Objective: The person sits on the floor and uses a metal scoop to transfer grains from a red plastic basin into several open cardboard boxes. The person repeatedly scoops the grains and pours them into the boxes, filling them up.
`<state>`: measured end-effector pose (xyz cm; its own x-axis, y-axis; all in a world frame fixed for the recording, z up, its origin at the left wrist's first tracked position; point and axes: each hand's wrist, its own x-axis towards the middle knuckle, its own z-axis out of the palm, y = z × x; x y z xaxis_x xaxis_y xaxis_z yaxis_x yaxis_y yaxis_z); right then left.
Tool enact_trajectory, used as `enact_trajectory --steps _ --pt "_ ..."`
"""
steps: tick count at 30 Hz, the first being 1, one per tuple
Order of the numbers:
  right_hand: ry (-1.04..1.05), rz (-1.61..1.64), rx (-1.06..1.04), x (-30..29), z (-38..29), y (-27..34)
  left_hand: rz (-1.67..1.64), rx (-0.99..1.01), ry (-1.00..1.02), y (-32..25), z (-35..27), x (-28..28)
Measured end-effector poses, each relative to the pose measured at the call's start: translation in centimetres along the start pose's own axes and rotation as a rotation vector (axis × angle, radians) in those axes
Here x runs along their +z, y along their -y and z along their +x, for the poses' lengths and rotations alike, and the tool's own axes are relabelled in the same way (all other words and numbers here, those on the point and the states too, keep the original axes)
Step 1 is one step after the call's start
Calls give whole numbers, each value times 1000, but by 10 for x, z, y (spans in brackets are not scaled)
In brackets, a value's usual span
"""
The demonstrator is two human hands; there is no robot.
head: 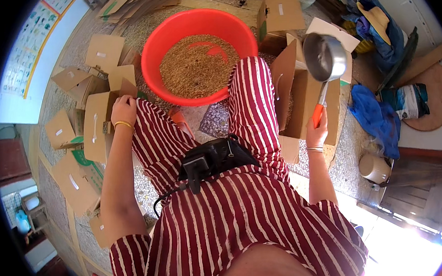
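My right hand point(316, 133) grips the orange handle of a stainless-steel dipper point(325, 57). The dipper's bowl is raised over an open cardboard box point(301, 95) on my right, and I see no grain in it. Some grain shows deep inside that box. Beside my left knee, my left hand point(124, 113) rests against the flap of another cardboard box point(98, 126); its fingers are partly hidden, so any hold on the flap is unclear. Between and beyond my knees stands a large red plastic tub point(196, 20) with a broad layer of brown grain point(196, 69).
Several more cardboard boxes point(73, 177) crowd the floor on the left, and one box point(279, 13) stands at the far right of the tub. Flattened cardboard point(137, 4) is stacked at the back. A blue mesh bag point(375, 115) and a round wooden board point(437, 98) lie right.
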<state>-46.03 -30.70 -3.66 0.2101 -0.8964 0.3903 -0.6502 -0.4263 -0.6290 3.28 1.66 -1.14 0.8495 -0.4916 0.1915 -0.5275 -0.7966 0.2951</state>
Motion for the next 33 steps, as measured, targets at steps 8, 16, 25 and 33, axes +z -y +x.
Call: enact_trajectory --steps 8,16,25,33 --pt "193 628 -14 12 42 130 63 -50 48 1 -2 7" --pt "673 745 235 94 61 188 99 -74 45 -14 -7 -10" --pt "1075 409 459 226 68 180 4 -103 49 -6 -3 -13" --pt "885 -205 -107 296 23 152 -8 -160 111 -11 3 -15"
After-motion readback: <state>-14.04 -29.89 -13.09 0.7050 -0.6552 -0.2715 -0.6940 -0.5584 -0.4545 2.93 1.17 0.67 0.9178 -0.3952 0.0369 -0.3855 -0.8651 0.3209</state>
